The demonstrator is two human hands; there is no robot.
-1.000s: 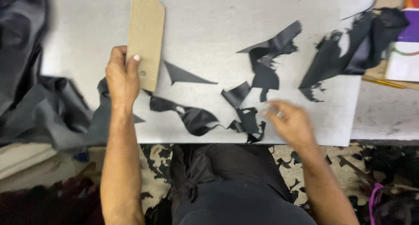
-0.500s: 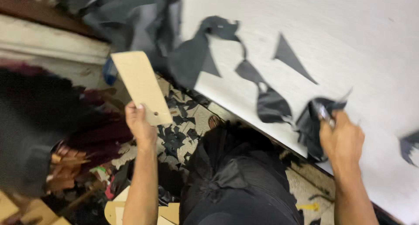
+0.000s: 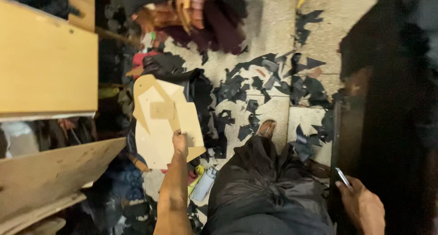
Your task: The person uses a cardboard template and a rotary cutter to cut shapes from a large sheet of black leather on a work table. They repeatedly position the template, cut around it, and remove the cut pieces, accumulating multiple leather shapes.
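Over a scrap-strewn floor point(image 3: 273, 25), the left hand point(image 3: 180, 141) extends, holding cardboard patterns point(image 3: 159, 121).

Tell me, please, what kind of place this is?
Probably a small leather or shoe-making workshop: black offcuts litter the floor, the left hand holds cardboard patterns, and the right hand holds a small blade.

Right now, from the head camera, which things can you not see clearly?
- Small metal tool in the right hand: only its tip shows; its kind is unclear.
- Right hand: partly cut off by the bottom edge.
- Cardboard pieces under the left hand: overlapping, count unclear.
- Dark area on the right: shadowed and blurred.
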